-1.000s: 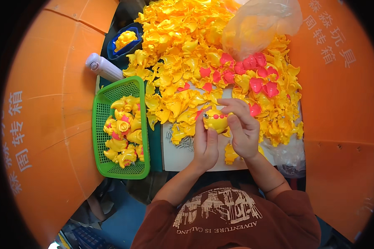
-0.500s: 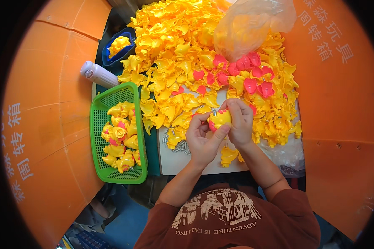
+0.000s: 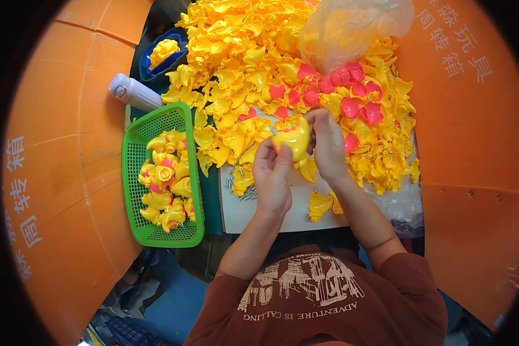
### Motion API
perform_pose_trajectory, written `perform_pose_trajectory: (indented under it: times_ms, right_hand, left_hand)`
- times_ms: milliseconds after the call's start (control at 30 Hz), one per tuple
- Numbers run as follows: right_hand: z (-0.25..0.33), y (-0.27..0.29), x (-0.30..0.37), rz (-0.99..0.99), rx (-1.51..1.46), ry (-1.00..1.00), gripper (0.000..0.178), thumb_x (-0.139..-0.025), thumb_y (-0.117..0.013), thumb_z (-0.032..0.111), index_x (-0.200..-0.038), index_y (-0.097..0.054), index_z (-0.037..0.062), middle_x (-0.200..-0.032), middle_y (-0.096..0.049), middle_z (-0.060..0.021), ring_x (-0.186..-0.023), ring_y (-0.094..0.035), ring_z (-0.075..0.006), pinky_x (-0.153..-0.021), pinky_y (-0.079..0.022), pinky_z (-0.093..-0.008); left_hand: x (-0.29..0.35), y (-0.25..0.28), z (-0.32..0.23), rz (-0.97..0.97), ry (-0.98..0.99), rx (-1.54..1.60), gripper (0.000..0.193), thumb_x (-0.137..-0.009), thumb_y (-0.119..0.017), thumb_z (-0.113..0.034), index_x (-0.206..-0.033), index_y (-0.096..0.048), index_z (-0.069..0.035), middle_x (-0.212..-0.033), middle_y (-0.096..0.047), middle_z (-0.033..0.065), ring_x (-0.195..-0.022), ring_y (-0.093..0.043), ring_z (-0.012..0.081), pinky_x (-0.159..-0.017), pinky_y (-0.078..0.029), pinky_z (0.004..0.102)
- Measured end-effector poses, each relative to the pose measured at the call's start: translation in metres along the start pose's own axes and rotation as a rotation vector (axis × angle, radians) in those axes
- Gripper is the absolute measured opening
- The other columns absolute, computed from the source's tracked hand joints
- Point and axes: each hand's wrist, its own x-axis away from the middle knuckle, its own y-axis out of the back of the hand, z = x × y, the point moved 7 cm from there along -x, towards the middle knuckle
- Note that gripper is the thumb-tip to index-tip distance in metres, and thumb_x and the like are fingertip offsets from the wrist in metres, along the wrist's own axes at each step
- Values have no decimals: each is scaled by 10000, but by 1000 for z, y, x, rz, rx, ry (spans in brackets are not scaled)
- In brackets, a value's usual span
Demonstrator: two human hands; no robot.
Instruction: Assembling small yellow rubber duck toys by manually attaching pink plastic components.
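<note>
Over the front part of the table I hold up a glossy yellow plastic toy [image 3: 294, 139], slightly smeared by motion. My left hand [image 3: 274, 176] grips its left side, thumb toward me. My right hand [image 3: 328, 150] is closed at its right side with curled fingers, some of them hidden. Loose yellow shell pieces [image 3: 319, 206] lie on the white board [image 3: 254, 222] below my hands. Small metal pins [image 3: 248, 195] are scattered near my left hand. Beyond spreads a heap of yellow shells [image 3: 230, 86], with pink shells [image 3: 360, 109] among them to the right.
At the left stands a green basket [image 3: 198, 190] holding several yellow and pink toys [image 3: 170, 179]. Behind it are a pale lilac bottle [image 3: 138, 95] and a blue container [image 3: 144, 72]. A clear plastic bag [image 3: 352, 34] lies on the heap. Orange panels [image 3: 69, 115] rise on both sides.
Both hands have moved a little farther from me and left with the toy. The toy has been turned, so its yellow side shows instead of the pink parts.
</note>
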Motion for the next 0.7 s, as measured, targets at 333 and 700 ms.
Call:
perform_pose_trajectory:
  times_ms: [333,700]
  right_hand:
    - [-9,-25,39,158,40,63,448,-908,-494,410,-944,-611,-21,-742,-643,-66,-645,-589,-136,-590,-459,-246]
    - [-49,-34,51,260,-450,-901,462,-919,-365,526,-692,-433,129,-510,-342,30,-395,-263,-70,-362,-170,-219]
  left_hand:
    - [13,-2,7,-55,116,278,339,-951,-434,-294,-1149,-455,-20,-1097,-552,84,-1045,-524,169,-911,-420,323]
    - [-9,18,-4,-81,32,-12,321,-873,-587,-104,-1135,-422,-21,-1038,-578,85,-910,-577,123,-777,-472,236]
